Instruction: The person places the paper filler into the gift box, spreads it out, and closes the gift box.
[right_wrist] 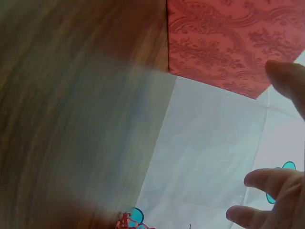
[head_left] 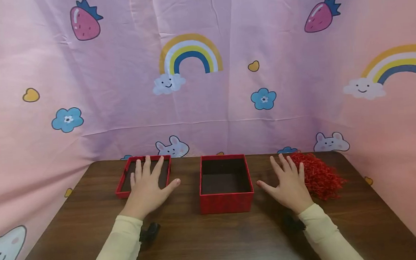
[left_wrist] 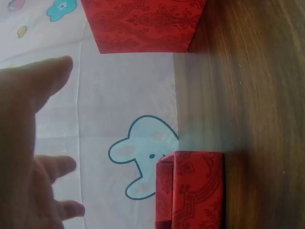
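A red patterned box (head_left: 227, 203) with a dark inside stands without its lid at the middle of the table. To its left lies the red box lid (head_left: 125, 195), hollow side up. My left hand (head_left: 149, 194) hovers over the lid, fingers spread and holding nothing; it hides part of the lid. Right of the box, my right hand (head_left: 289, 186) is spread too, with nothing in its grasp. Beside that hand sits a heap of red shredded paper (head_left: 323, 176), partly hidden by the fingers. Both wrist views show the box's side (left_wrist: 143, 26) near each thumb.
The brown wooden table (head_left: 201, 243) carries all of these. A pink and lilac cloth (head_left: 206, 106) printed with rainbows, strawberries and rabbits hangs behind the table and along both sides. Dark devices (head_left: 150, 232) are strapped at both wrists.
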`<state>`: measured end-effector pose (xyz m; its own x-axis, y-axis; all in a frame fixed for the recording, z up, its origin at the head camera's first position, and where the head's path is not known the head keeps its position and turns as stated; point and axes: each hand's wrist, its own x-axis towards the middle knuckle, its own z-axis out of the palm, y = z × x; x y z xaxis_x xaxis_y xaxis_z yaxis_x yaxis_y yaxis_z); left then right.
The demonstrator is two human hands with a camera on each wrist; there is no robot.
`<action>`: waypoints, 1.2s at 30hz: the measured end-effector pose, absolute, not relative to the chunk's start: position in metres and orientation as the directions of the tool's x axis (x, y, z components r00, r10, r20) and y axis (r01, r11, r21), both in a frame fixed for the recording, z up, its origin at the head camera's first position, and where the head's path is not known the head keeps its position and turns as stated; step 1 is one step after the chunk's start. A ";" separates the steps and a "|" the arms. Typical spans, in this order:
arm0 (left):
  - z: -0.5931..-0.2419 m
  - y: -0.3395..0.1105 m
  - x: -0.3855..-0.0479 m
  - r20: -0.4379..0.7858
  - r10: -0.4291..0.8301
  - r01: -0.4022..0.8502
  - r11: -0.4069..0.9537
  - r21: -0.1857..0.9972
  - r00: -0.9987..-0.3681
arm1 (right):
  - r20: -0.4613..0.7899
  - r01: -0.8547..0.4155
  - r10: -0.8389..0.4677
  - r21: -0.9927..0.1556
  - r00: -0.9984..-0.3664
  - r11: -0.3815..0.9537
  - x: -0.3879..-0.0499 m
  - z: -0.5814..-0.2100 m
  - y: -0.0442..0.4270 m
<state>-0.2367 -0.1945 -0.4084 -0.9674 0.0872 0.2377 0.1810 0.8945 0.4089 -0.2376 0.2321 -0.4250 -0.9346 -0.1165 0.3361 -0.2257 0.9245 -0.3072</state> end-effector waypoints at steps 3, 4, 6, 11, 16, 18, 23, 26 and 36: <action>-0.406 -0.191 -0.238 0.234 0.103 0.201 0.874 0.443 -0.967 | 0.361 -0.240 -0.110 -0.338 -0.926 0.910 -0.235 -0.420 0.238; -0.406 -0.191 -0.238 0.236 0.111 0.210 0.866 0.453 -0.965 | 0.368 -0.246 -0.107 -0.354 -0.924 0.902 -0.235 -0.418 0.240; -0.407 -0.189 -0.239 0.246 0.127 0.236 0.841 0.486 -0.961 | 0.373 -0.258 -0.107 -0.382 -0.922 0.888 -0.235 -0.413 0.244; -0.406 -0.182 -0.241 0.261 0.156 0.286 0.748 0.599 -0.953 | 0.328 -0.283 -0.141 -0.439 -0.934 0.853 -0.238 -0.398 0.252; -0.404 -0.169 -0.247 0.196 0.220 0.290 0.571 0.768 -0.955 | 0.271 -0.287 -0.177 -0.450 -0.946 0.845 -0.244 -0.378 0.268; -0.405 -0.164 -0.251 0.131 0.247 0.233 0.448 0.863 -0.960 | 0.249 -0.289 -0.193 -0.446 -0.949 0.847 -0.247 -0.369 0.276; -0.412 -0.154 -0.260 -0.035 0.291 0.026 0.203 0.979 -0.956 | 0.189 -0.296 -0.233 -0.463 -0.954 0.835 -0.257 -0.351 0.300; -0.416 -0.149 -0.262 -0.082 0.307 -0.034 0.160 0.987 -0.948 | 0.157 -0.308 -0.265 -0.485 -0.951 0.819 -0.263 -0.341 0.317; -0.425 -0.131 -0.261 -0.156 0.345 -0.149 0.048 0.988 -0.925 | 0.019 -0.301 -0.329 -0.459 -0.944 0.836 -0.281 -0.337 0.365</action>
